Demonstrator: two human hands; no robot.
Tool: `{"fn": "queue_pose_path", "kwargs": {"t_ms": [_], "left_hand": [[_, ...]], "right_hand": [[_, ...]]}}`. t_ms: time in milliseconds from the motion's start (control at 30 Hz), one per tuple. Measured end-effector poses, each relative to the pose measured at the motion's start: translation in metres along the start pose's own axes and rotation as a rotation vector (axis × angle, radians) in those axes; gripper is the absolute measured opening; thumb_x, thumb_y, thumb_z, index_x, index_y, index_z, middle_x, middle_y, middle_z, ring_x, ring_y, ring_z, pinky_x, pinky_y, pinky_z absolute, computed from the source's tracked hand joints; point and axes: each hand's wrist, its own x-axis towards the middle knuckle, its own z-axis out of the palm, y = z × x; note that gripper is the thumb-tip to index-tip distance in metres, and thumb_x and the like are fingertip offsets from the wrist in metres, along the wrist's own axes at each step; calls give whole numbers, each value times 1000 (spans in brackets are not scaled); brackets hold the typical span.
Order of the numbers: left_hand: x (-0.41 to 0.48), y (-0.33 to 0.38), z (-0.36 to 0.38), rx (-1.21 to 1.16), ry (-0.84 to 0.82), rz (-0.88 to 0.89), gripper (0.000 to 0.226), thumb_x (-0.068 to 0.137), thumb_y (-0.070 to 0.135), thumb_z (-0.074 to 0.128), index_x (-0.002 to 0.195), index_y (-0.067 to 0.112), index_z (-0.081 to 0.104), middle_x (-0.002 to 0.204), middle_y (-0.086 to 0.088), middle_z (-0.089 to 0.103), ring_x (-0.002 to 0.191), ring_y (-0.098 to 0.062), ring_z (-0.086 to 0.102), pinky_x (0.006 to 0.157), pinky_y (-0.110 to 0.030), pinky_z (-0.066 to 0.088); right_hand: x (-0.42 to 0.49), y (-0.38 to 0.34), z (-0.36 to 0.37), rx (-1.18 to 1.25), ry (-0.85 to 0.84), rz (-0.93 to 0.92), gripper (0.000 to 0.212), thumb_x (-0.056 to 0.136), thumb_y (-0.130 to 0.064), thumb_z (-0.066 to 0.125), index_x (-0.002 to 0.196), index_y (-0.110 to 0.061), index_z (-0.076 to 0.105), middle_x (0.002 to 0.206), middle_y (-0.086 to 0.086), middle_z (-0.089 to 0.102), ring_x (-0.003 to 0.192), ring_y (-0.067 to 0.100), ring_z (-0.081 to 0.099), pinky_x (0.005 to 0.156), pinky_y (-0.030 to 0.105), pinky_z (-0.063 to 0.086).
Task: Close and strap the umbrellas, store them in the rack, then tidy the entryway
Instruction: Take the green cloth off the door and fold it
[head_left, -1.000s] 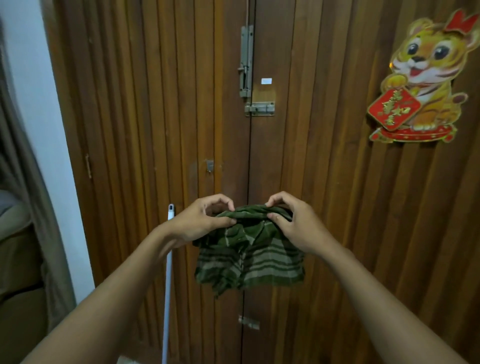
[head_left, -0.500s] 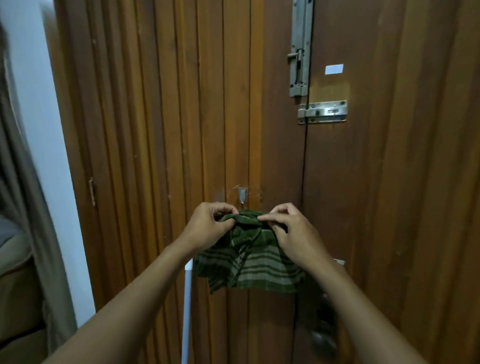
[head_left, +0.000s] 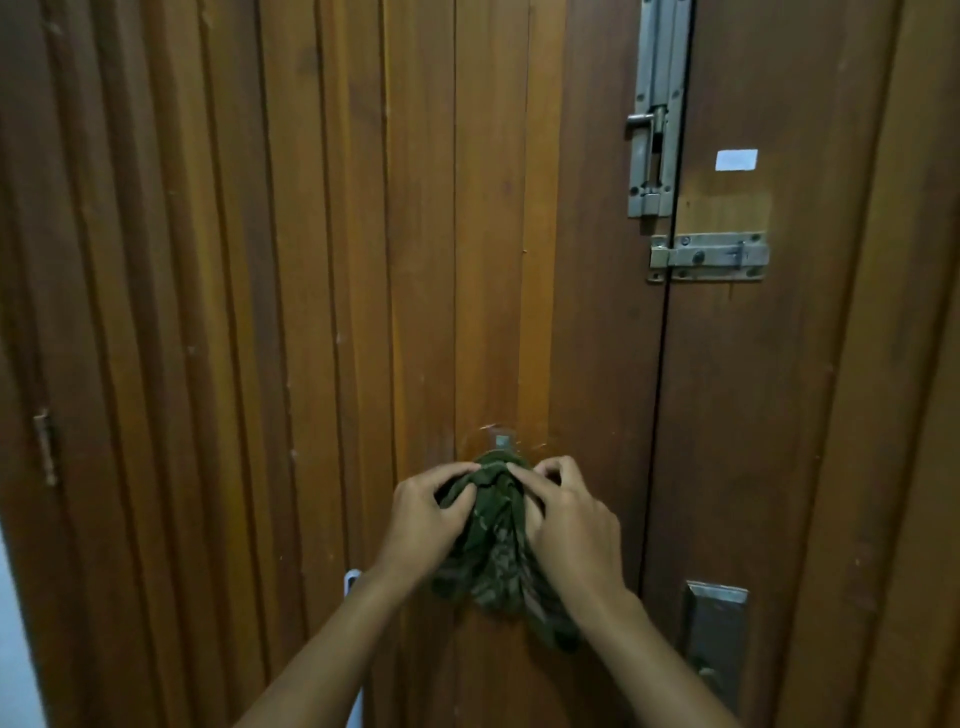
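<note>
Cloth (head_left: 498, 566), green with pale stripes, bunched against door (head_left: 260, 312), top edge right under small hook (head_left: 503, 442). Cannot tell whether already caught on hook or only held up to it. Pinched at top from both sides: left hand (head_left: 428, 514) with fingers curled into left folds, right hand (head_left: 571, 519) with thumb and forefinger nipping gathered edge, other fingers bent over fabric. Neither hand free. Rest of cloth hanging in loose crumpled folds between wrists, lower corner trailing down to right.

Judged soft, thin and light: no stiffness, no shape of its own, sagging wherever unsupported. Not fragile, not slippery, but apt to slide off so small a hook if hung by a thick wad. Best taken by top edge, gathered tight into a narrow fold, and pushed well over hook before letting go, one hand steadying below. Probably part of tidying entryway.

Elsewhere on door: bolt (head_left: 657, 119) and latch (head_left: 709, 257) upper right, white sticker (head_left: 736, 160) beside bolt, handle plate (head_left: 717, 634) lower right, top of white pole (head_left: 352, 579) just beside left wrist.
</note>
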Motion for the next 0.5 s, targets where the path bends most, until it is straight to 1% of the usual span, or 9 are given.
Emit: {"fn": "queue_pose_path", "kwargs": {"t_ms": [67,100,133,200,267,333,367,433,500], "left_hand": [[-7,-7,0,-11,-57,30,23,91,16,64,112,22,72,106,16,67,102,3,62,89,-17,52],[-10,-8,0,22,-70,60,26,92,19,63,117,20,70,113,12,63,106,1,59,93,-18,50],[-13,-9,-1,61,-72,90,29,93,21,62,122,17,68,120,8,58,111,-2,55,96,-18,46],[-16,-6,-3,96,-65,143,35,94,22,60,128,13,63,125,4,53,116,-5,50,99,-14,40],[-16,-4,-6,91,-64,176,36,95,20,58,130,11,60,122,2,57,113,-6,52,95,-9,39],[-14,-2,-8,77,-77,174,35,96,17,57,130,10,60,119,2,60,109,-5,54,91,-2,37],[-13,-1,-8,68,-86,171,33,97,16,56,129,10,61,117,2,61,108,-5,55,90,-1,37],[-11,0,-7,61,-98,163,30,97,14,55,125,11,64,114,3,62,106,-7,57,89,-4,39],[-9,0,-6,63,-100,151,28,96,13,55,121,11,66,111,3,63,104,-10,59,90,-11,43]], "right_hand": [[-4,-3,6,10,13,71,34,100,-31,49,132,-41,58,112,-13,49,62,8,49,49,22,38],[-5,-6,7,-9,26,99,33,101,-32,48,131,-40,58,113,-13,49,65,8,51,50,22,39],[-6,-11,7,-34,49,119,32,100,-33,48,129,-39,60,114,-12,50,75,8,54,54,22,43],[-8,-19,6,-72,136,127,28,98,-34,52,121,-33,67,117,-8,51,101,12,52,69,27,52],[-10,-24,6,-64,184,112,26,97,-34,54,119,-27,66,123,-5,51,114,15,48,86,35,53],[-12,-26,9,9,126,106,29,99,-33,51,126,-26,59,127,-7,51,116,15,51,90,37,51],[-13,-28,11,63,87,116,31,100,-31,50,130,-27,55,128,-8,52,115,15,53,89,33,50],[-17,-29,16,165,52,148,32,101,-23,50,133,-26,52,129,-8,53,113,14,56,84,22,45],[-20,-29,20,262,80,170,32,100,-15,52,130,-24,57,125,-5,57,110,13,58,84,18,41]]}}
